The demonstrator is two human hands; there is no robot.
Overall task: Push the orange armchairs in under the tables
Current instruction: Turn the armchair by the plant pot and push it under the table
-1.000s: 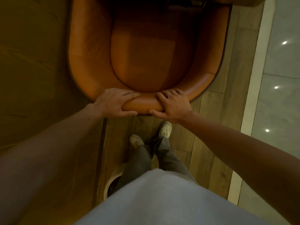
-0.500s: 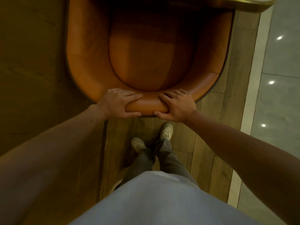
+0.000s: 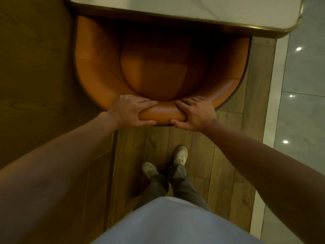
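Note:
An orange leather armchair with a rounded back fills the middle of the head view, seen from above. Its front part is hidden under a pale-topped table with a brass edge at the top. My left hand and my right hand both grip the padded top of the chair's backrest, fingers over the inner side and thumbs on the outer side, a short stretch of orange roll showing between them.
A dark wood panel or wall runs close along the chair's left side. The chair and my feet stand on wooden floorboards. To the right, a pale strip borders glossy grey tiles.
The chair has slid forward under the table, whose pale top now covers the seat's front. My hands kept the same grip on the backrest, and my feet stepped after it.

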